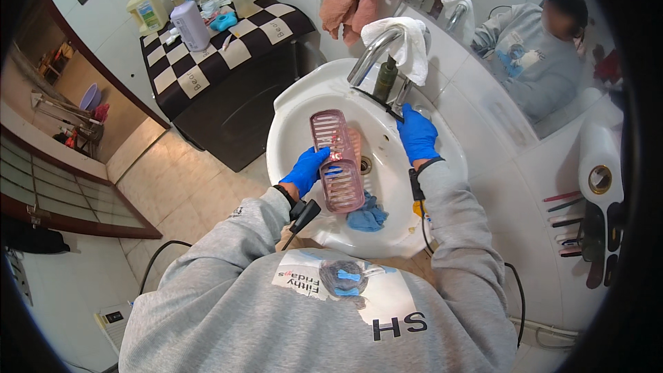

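White ceramic sink (284,128), checkered cover (188,83) to its left; chrome faucet (368,59), draped white towel (409,48) and dark bottle (385,81) crowd its back. Slotted translucent pink plastic rack (344,162) hangs over sink's left half, left hand (304,173) closed on its edge, crumpled blue cloth (367,216) at sink's near side. Right hand (418,134) at sink's back right, fingers part-curled, can't tell if gripping.

Left grip (307,171) holds pink rack (343,192) over sink (404,193)

Left hand (306,171) and right hand (418,135) wear blue at centre | rack (349,202) is translucent pink | basin (397,186) is white | cover (214,65), upper left, is checked dark and cream | sweatshirt (228,304), bottom, is grey
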A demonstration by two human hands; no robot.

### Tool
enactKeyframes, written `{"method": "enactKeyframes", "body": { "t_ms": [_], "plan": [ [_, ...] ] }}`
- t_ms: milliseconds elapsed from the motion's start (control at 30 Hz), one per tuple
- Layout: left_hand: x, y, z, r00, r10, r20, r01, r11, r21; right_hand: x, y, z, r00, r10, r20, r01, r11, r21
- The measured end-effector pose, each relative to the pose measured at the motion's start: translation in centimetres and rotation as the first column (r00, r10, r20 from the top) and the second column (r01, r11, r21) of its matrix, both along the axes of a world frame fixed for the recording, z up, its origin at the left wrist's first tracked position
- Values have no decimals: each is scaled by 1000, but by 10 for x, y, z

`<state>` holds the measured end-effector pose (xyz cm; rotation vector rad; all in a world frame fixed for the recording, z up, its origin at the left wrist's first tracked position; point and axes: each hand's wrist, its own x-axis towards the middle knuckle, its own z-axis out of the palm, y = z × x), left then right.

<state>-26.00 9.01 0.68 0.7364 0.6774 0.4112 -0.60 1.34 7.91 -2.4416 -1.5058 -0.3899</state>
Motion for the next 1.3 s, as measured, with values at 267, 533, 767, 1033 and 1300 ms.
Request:
{"method": "enactKeyframes", "body": {
  "t_ms": [267, 533, 767, 1033, 1300],
  "plan": [
    [-1, 0, 8, 1000, -19, 15, 19, 1000, 19, 2, 17, -4, 968, -190, -166, 177, 980, -86],
    [-7, 5, -2, 1000, -3, 18, 4, 1000, -12, 13, 17, -1, 991, -129, -18, 125, 981, -150],
    [-7, 7, -4, 1000, 13, 14, -13, 1000, 1, 20, 22, 5, 988, -132, -77, 106, 955, -277],
    [-3, 7, -8, 999, -4, 40, 6, 999, -39, 35, 18, 12, 993, -78, -93, 33, 911, -412],
    [3, 6, -13, 998, -3, 70, 4, 1000, -16, 29, 23, 31, 994, -77, -71, 30, 861, -508]
  ]
}}
